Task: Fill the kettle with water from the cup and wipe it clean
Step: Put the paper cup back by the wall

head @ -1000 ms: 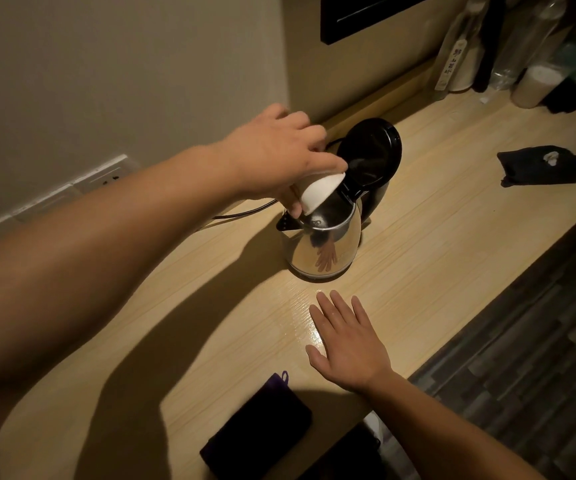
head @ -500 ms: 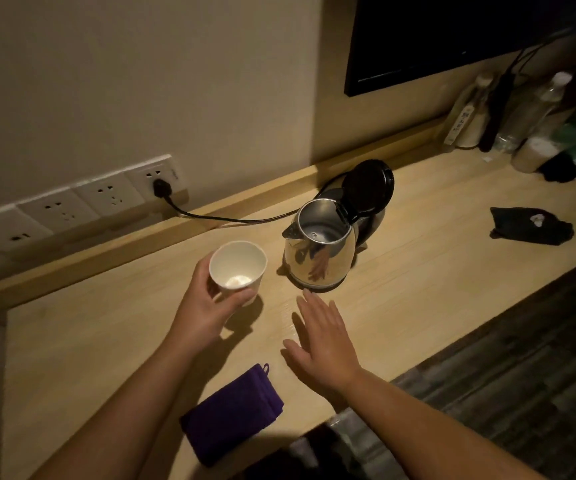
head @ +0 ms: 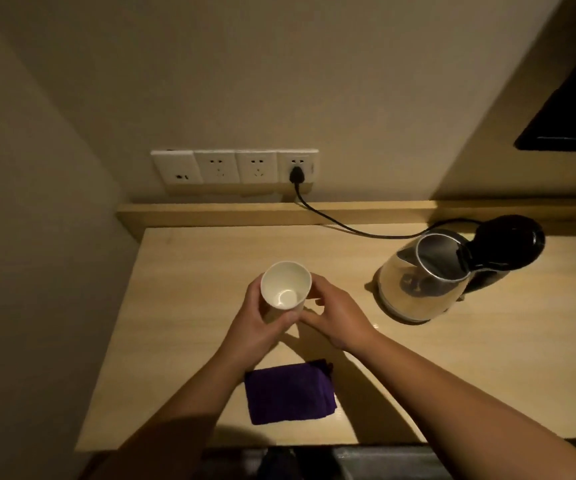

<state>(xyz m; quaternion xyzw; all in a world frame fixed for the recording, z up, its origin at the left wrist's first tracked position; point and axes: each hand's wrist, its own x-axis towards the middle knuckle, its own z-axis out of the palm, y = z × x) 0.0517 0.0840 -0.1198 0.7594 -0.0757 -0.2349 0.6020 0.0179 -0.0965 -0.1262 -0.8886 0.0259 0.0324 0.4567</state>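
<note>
Starting at the left, our left hand (head: 258, 320) has its fingers curled round the white cup (head: 284, 287), holding it upright above the wooden counter (head: 189, 265), and we can see down to its bottom, which looks empty or nearly so. We judge the cup to be thin and light, likely paper, so a hard squeeze would buckle its wall; a gentle wrap round the lower half suits it best, away from the soft rim. Our right hand (head: 338, 318) comes in from the other side with loosely curled fingers beside the cup; whether they touch its far wall we cannot tell, since the cup and the low light hide the contact. Nearer to us, between our forearms, lies the folded purple cloth (head: 290, 393), soft and limp, which we would pinch at an edge or gather whole for the wiping. Further right stands the steel kettle (head: 418, 282) on the counter, well apart from the cup, with its black lid (head: 510, 242) tipped open. Its polished body looks smooth and, with water in it, we expect it to be heavy and slippery when wet, so the dark handle on its right side is the place to hold. Its cord (head: 342, 221) runs back to the wall sockets (head: 234, 167), and a careless tug there could shift the kettle.
</note>
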